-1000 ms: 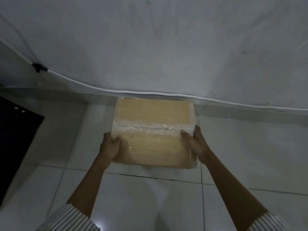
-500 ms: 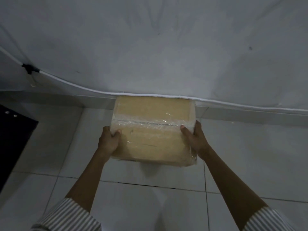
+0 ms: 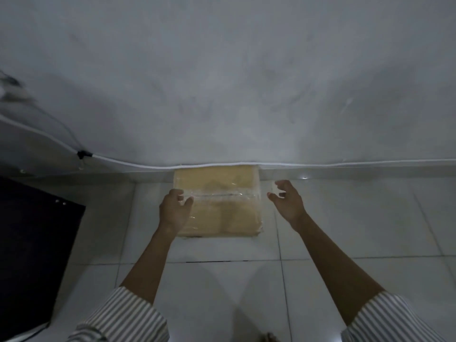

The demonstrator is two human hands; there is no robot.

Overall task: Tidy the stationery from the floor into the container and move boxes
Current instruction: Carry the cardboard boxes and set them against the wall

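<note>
A tan cardboard box (image 3: 222, 206) wrapped in clear film rests on the white tiled floor, its far side against the wall. My left hand (image 3: 174, 211) hovers at the box's left edge, fingers loosely curled, holding nothing. To the right of the box, my right hand (image 3: 287, 201) is apart from it, with relaxed fingers spread. No stationery or container is in view.
A white cable (image 3: 320, 164) runs along the foot of the grey wall, held by a black clip (image 3: 82, 154). A dark flat panel (image 3: 32, 255) lies on the floor at the left. White floor tiles (image 3: 370, 218) extend to the right.
Both hands held the box above the floor before; now it sits on the floor against the wall and both hands have let go and pulled slightly away.
</note>
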